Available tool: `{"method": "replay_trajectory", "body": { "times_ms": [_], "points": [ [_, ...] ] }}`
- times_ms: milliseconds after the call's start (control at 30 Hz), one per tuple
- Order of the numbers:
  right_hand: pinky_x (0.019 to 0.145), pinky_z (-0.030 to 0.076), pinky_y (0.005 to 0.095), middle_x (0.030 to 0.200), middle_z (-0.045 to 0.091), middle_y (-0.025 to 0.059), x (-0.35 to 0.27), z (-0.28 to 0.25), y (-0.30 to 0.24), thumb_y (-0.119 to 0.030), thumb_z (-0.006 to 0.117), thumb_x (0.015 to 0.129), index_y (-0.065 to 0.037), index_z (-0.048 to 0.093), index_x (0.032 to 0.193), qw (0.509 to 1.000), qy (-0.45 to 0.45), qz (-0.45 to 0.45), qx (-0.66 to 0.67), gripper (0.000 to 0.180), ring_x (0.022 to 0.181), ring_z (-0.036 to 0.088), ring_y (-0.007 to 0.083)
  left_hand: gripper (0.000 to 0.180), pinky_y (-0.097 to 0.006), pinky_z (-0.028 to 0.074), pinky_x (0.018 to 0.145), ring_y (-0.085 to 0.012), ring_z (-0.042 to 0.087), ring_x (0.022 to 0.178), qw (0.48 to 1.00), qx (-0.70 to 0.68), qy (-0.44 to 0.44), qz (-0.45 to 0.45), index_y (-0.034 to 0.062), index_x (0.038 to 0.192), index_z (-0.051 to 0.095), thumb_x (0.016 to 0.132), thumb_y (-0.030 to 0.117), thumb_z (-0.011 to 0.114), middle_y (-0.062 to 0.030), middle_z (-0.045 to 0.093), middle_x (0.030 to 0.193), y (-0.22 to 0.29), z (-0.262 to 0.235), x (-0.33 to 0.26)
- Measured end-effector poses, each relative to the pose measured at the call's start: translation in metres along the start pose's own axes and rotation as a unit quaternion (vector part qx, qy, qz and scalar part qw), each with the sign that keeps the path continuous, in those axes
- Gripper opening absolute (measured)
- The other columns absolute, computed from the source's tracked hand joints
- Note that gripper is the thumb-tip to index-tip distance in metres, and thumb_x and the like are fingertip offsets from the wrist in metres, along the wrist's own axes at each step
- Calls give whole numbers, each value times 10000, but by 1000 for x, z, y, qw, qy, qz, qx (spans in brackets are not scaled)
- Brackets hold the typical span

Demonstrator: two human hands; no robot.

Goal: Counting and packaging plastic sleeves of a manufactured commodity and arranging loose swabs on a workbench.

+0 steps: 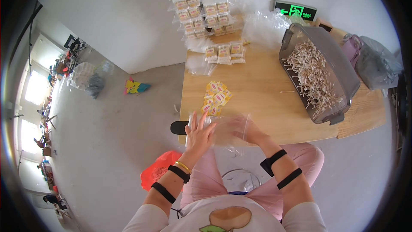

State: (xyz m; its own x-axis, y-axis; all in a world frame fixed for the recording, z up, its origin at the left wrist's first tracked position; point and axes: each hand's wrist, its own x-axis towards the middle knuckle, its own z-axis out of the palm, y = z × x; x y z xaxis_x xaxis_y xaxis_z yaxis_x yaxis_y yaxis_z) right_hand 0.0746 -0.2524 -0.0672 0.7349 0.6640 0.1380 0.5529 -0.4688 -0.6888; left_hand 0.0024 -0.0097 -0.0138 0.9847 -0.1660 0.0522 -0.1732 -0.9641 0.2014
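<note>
At the table's front edge, my left hand (199,136) lies with its fingers spread over the left end of a clear plastic bag (223,131). My right hand (254,135) comes in from the right, and its fingers are behind or inside the bag's film. The film blurs them, so their grip is unclear. Just beyond the left hand is a loose pile of small yellow-and-white printed cards (216,97). Farther back stand packed cotton swab packs (224,53) with yellow labels.
A grey bin (349,83) of loose cotton swabs (311,75) stands on the wooden table (257,90), a single swab (287,91) beside it. Tall stacks of bagged packs (184,2) rise at the back. A red plastic bag (163,165) sits below, left of my legs.
</note>
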Motion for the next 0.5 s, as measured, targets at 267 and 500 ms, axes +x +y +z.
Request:
{"method": "replay_trajectory", "body": {
  "times_ms": [267,500],
  "points": [
    [744,522,304,889,752,77,22,-100,86,-316,669,939,-48,718,1085,928,179,260,197,309,810,687,133,452,-711,317,1013,-446,163,1508,999,17,-32,-25,251,1335,607,886,249,663,-97,271,1616,14,-15,4],
    [741,500,261,902,692,28,173,-127,124,-293,706,927,-10,654,1077,898,273,289,188,324,826,627,112,459,-718,309,1000,-460,181,1494,1000,2,-21,-15,241,1331,612,876,260,673,-108,292,1600,11,-12,4]
  ]
}}
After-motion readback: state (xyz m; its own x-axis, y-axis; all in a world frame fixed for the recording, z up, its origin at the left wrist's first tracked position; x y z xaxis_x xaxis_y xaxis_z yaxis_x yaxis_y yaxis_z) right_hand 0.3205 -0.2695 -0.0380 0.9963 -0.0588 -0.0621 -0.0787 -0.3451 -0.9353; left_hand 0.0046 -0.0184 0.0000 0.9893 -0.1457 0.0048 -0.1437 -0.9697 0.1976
